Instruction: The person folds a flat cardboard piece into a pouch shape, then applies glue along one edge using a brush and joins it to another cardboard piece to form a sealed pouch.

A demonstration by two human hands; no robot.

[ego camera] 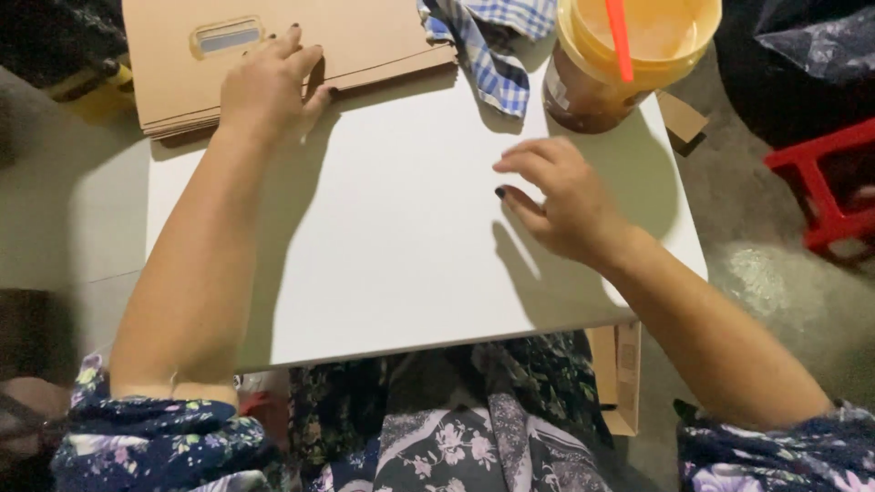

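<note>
Overhead, the left hand (266,87) presses flat cardboard (273,46) lying left-right; the right hand's (561,196) fingers hover loosely curled, empty.

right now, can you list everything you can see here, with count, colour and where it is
white board: 1, white, flat across the lap, centre of view
flat cardboard pieces: a stack, exact count unclear, brown, far left edge of the board
checked cloth: 1, blue and white, far edge of the board, beside the cardboard
plastic cup: 1, clear with brownish drink, yellow lid and red straw, far right corner of the board
stool: 1, red, on the floor at right
small cardboard box: 1, brown, below the board's near right edge
left hand: 1, resting on the cardboard stack
right hand: 1, fingers spread, at the board's surface near the cup
</note>
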